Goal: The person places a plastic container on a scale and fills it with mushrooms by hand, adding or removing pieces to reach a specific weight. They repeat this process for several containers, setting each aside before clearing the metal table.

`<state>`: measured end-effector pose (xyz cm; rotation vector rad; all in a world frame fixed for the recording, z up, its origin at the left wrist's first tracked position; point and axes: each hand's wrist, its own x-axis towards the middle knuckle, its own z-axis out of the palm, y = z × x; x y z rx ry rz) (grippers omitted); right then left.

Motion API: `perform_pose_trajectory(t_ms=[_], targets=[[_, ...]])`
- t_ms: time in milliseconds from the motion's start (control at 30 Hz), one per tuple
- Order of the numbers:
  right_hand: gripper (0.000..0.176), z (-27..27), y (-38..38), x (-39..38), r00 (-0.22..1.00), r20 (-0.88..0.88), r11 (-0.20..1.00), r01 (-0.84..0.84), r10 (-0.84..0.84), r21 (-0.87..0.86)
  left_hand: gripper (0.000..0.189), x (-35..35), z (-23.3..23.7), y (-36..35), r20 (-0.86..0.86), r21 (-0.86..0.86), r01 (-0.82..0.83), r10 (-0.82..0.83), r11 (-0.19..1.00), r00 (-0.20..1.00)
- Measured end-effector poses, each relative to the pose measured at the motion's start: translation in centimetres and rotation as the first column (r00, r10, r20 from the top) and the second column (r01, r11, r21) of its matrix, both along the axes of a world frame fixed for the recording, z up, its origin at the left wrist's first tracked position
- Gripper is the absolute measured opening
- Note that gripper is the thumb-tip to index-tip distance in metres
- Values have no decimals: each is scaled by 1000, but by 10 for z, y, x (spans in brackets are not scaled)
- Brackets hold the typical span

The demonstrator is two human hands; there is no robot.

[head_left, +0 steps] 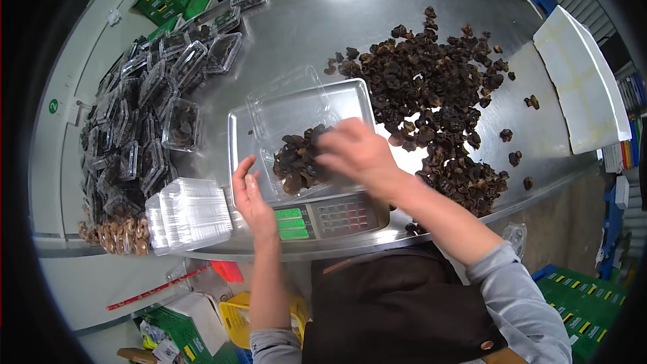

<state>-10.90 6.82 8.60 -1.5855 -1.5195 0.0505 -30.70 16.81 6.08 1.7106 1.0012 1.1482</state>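
A clear plastic clamshell box [290,98] lies with its lid raised on the metal tray of a weighing scale [317,222]. Dark wood ear mushrooms [296,162] fill part of the box. My left hand [253,202] is at the near left corner of the box, thumb and fingers stretched out and apart. Over the right side of the box is my right hand [357,155], its fingers smeared by motion at the edge of the mushrooms. I cannot tell whether it holds any of them.
A large loose heap of wood ear mushrooms [431,87] spreads across the steel table [290,20] to the right. Filled clear boxes [162,87] are piled on the left, with stacked unused boxes [190,214] near the front edge. A white foam box [583,84] stands far right.
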Motion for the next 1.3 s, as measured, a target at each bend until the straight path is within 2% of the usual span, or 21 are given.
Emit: perform_pose_trajectory(t_ms=[67,100,133,233,300,367,400,467,500,533,567,600,667,733,767,867,1033,1100,1200,1300], targets=[[27,-20,41,-28,975,143,981,-152,168,-117,35,6,0,-2,46,-40,2,0,999,999],[30,-36,54,-40,935,296,969,-140,197,-202,35,7,1,-4,44,-65,-13,15,998,999],[33,-43,60,-47,900,393,971,-107,187,-215,35,7,2,-5,43,-89,-29,33,996,999],[39,-37,61,-50,908,381,965,-85,177,-247,34,-6,-2,-4,56,-62,-37,40,997,998],[41,-16,50,-39,958,244,987,-131,150,-93,33,-19,-5,-2,61,-52,-42,45,998,997],[37,3,31,-13,981,-2,978,-194,195,-82,30,-37,-10,4,113,-81,-65,74,995,991],[31,0,19,-1,978,-135,987,-161,161,12,30,-45,-9,5,116,-89,-73,83,993,990],[22,-18,-11,21,960,-273,994,83,-61,70,30,-60,-4,10,62,-121,-150,158,981,985],[17,-21,-29,28,921,-355,985,174,-161,4,30,-65,-4,12,90,-115,-165,176,980,980],[17,-30,-47,37,904,-334,963,238,-267,-126,30,-70,-4,14,87,-124,-171,183,977,979],[17,-53,-62,47,922,-269,957,243,-279,-158,30,-75,-3,15,81,-138,-178,190,974,978],[23,-71,-81,55,963,-101,941,216,-249,-262,31,-77,-2,17,76,-150,-183,196,972,978],[36,-73,-101,47,965,-113,743,105,-237,-662,29,-77,1,17,56,-151,-190,200,970,978],[42,-92,-115,39,993,-25,657,58,-116,-752,26,-71,5,19,53,-184,-177,189,967,980],[43,-102,-119,35,997,15,652,58,-71,-756,26,-66,6,19,51,-184,-171,183,968,982],[29,-129,-122,34,998,29,693,58,-53,-719,22,-54,7,18,79,-186,-86,102,979,992],[18,-133,-121,40,996,7,732,67,-84,-678,21,-52,1,13,-94,-244,-13,-10,970,995],[17,-127,-125,48,994,9,746,89,-111,-659,21,-52,3,10,-107,-266,-3,-27,964,994],[16,-109,-127,65,983,-42,745,106,-177,-658,21,-59,-2,11,-103,-294,13,-45,956,994],[18,-96,-130,74,957,-196,805,59,-213,-590,22,-65,-4,11,-117,-294,12,-49,956,992]])
